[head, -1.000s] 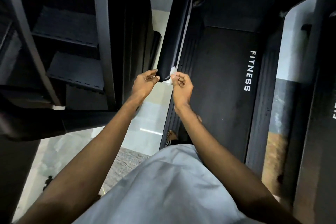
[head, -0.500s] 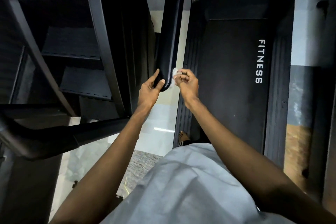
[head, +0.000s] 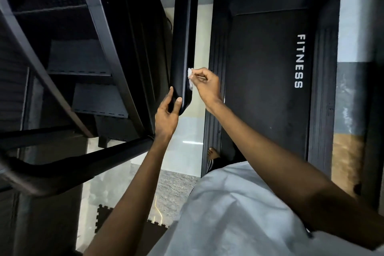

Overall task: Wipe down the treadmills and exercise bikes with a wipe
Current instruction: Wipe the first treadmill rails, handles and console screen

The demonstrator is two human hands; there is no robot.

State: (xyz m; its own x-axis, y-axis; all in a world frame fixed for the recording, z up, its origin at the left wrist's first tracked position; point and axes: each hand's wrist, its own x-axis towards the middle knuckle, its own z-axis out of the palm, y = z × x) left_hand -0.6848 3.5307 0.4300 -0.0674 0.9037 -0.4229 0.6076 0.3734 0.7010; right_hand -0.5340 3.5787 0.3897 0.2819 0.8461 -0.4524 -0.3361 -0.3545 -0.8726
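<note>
Gripping handrail (head: 185,37) end w/ L hand (head: 166,116), thumb on front; pinching white wipe (head: 190,72) in R hand (head: 205,85), pressed vs rail's right edge. To right: treadmill belt (head: 268,89) marked FITNESS.

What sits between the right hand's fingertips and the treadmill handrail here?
A small white wipe, pinched by the right hand and held against the black handrail, seen in the head view.

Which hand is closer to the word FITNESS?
Right. The right hand, pinching the wipe, is between the handrail and the FITNESS lettering; the left hand grips the handrail end, farther off.
</note>
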